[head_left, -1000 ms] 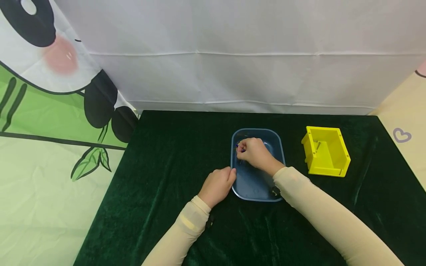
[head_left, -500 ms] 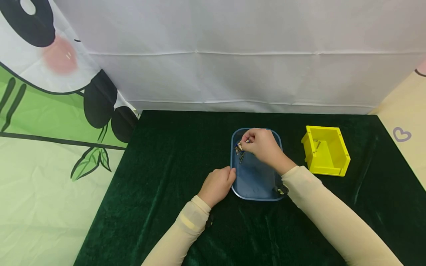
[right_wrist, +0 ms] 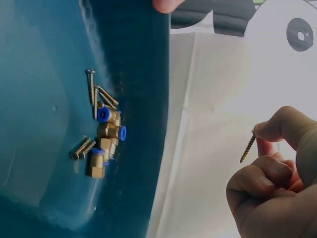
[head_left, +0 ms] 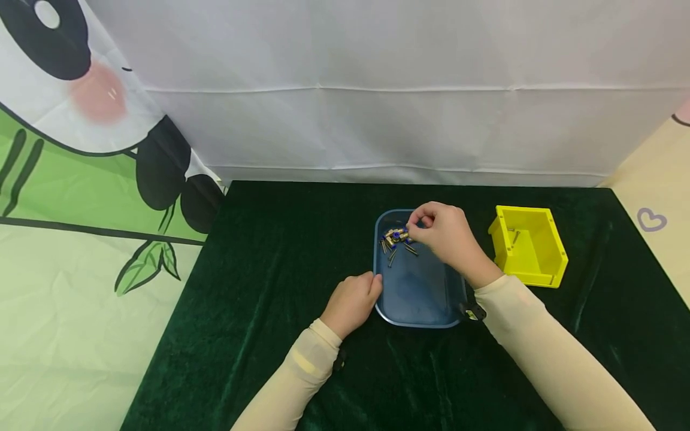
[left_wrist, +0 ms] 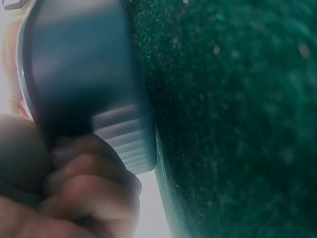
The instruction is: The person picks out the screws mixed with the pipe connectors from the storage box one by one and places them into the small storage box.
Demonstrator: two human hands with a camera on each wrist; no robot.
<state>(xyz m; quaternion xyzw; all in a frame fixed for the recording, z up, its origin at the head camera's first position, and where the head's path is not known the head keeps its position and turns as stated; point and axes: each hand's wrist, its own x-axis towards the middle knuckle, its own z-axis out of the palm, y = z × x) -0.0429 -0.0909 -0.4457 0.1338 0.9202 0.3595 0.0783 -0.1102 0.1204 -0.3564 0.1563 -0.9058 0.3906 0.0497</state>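
A screw point(right_wrist: 247, 147) is pinched between the thumb and finger of my right hand point(head_left: 444, 236), which is above the far right part of the blue plastic tray point(head_left: 417, 299). In the right wrist view the screw points down, clear of the tray. My left hand point(head_left: 350, 299) grips the tray's left rim; the left wrist view shows its curled fingers point(left_wrist: 89, 188) against the ribbed outer wall. Inside the tray, near its far left, lie several brass fittings with blue collars point(right_wrist: 110, 130). Several loose screws point(right_wrist: 92, 91) lie around them.
A yellow bin point(head_left: 552, 279) stands right of the tray, with a few screws point(head_left: 516, 237) in it. Dark green cloth point(head_left: 291, 239) covers the table. A white cloth point(head_left: 350, 131) hangs behind its far edge.
My right hand has drawn up and to the right from the pile at the tray's far left, uncovering the fittings and screws. The left hand has stayed on the rim.
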